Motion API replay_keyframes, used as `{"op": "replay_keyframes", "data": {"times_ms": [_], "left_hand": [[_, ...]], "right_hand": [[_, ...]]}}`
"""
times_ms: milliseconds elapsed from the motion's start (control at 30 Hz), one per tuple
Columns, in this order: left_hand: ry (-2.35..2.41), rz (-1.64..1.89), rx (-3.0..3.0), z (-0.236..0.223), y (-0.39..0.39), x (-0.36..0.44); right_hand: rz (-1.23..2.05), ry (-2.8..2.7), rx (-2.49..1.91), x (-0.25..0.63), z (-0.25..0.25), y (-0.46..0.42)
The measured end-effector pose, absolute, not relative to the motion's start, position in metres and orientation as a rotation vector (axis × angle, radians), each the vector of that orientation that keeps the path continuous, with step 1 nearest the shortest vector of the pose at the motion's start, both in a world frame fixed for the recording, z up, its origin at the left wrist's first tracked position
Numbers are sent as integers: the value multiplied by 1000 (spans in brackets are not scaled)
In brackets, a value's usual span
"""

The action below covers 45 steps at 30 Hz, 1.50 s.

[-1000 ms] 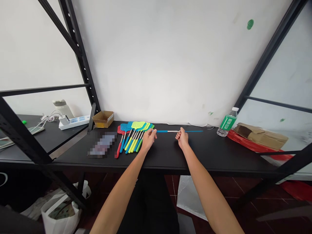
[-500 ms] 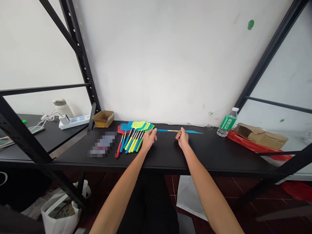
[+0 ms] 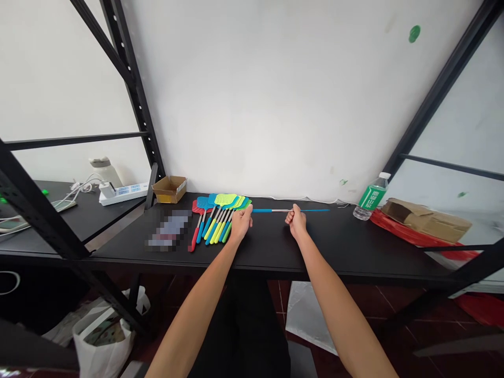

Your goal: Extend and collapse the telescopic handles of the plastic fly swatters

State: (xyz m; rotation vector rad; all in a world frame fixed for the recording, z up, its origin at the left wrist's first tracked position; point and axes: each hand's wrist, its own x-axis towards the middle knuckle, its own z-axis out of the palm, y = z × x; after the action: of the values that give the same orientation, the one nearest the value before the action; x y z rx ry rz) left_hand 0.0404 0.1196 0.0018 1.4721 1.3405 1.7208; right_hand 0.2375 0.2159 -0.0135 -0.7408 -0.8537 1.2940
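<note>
Gripping one swatter point(image 3: 262, 211) crosswise over the black desk point(image 3: 268, 254), the person has both hands occupied. With twelve o'clock toward the wall point(image 3: 255, 115), its handle runs to nine and its head to three. The left hand point(image 3: 241, 224) is closed on the handle's end; the right hand point(image 3: 296, 221) is curled tight around the shaft, close to the head. Neither hand is spread.

I'd judge the step in hand to be working the shaft between two grips, perhaps drawing or turning it; I can't tell which. Any next move seems to call for an even hold at both ends, so that the slim rod keeps straight.

The handle is a smooth blue tube, the shaft thin, pale, shiny metal, and the head so flat that, edge-on, it shows as a mere blue line. At nine o'clock from the left hand lies a pile point(image 3: 218, 218) of the same kind, fanned and overlapping, with pierced, squarish heads in red, blue, lime and green. Whether the hand touches the nearest one, I can't tell.

Beyond the pile, toward ten, sits a small open box point(image 3: 169, 190) of brown card. At two from the right hand, a clear bottle point(image 3: 371, 198) with a green label leans, near a crumpled carton point(image 3: 427, 220) on red plastic point(image 3: 397, 230).
</note>
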Motion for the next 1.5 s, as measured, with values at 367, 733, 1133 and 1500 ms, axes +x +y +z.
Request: {"op": "replay_keyframes", "data": {"times_ms": [367, 733, 1133, 1500], "left_hand": [[1161, 1486, 1540, 2, 124, 41], [1038, 1360, 1587, 8, 117, 43], [1079, 1328, 1486, 6, 119, 41], [1047, 1403, 1423, 4, 121, 40]], "right_hand": [[1323, -828, -710, 238, -16, 220], [1351, -1058, -730, 237, -18, 217], [1364, -1031, -712, 237, -17, 217], [1375, -951, -722, 237, -18, 218]]}}
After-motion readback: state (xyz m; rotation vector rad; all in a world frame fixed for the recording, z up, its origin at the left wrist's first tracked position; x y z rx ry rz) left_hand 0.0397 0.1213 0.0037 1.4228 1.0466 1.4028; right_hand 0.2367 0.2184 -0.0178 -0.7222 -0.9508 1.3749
